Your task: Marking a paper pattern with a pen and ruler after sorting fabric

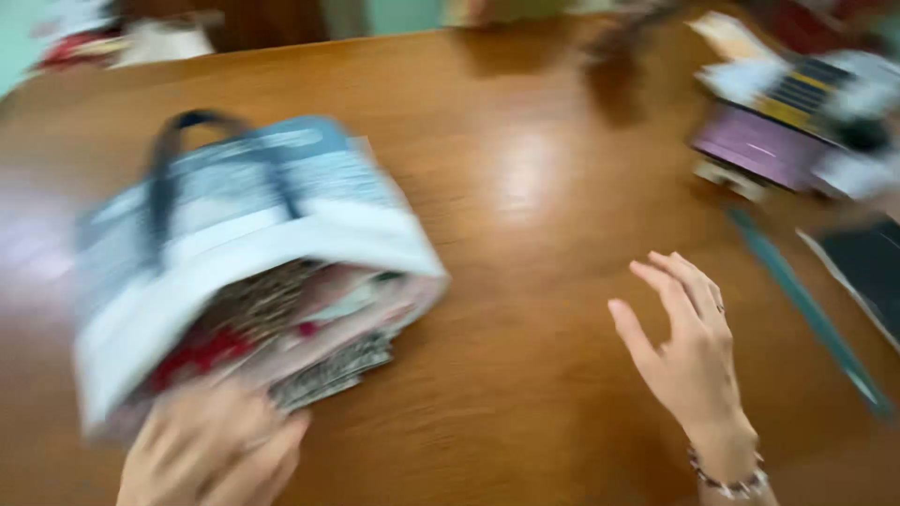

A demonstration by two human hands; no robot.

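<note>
Bright, warm indoor light; a soft glare patch sits on the wooden table far of centre. Heavy motion blur throughout, worst on the bag at left and the clutter far right. Shadows faint, edges smeared.

Purple box at two o'clock on the wooden table; teal strip and dark tablet at three

- Pale blue-and-white soft tote bag with dark blue handles: lies tipped on its side on the brown wooden table's near-left part, mouth facing the near edge.
- Bag contents: patterned red, pink and grey flat items, blurred, protruding from the mouth.
</note>
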